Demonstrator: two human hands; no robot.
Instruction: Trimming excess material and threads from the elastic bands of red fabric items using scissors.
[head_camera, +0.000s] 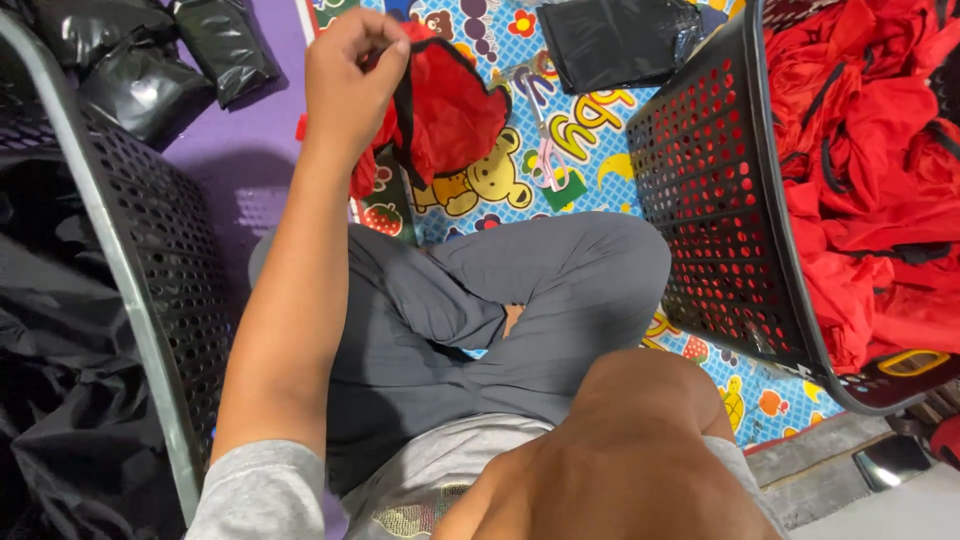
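My left hand (350, 60) is raised at the end of an outstretched arm. Its fingers are pinched on the top edge of a red cloth piece with black trim (455, 110), which hangs over the colourful play mat (590, 120). Of my right arm only the bent forearm and elbow (630, 450) show, close to the camera at the bottom; the hand itself is out of sight. I sit cross-legged in grey trousers (520, 300).
A black perforated basket (710, 200) on the right holds a heap of red cloth (870, 150). Another black basket (150, 260) on the left holds black cloth. Scissors (545, 140) lie on the mat. Black plastic packets (150, 60) lie at the top left, another (615, 40) at the top centre.
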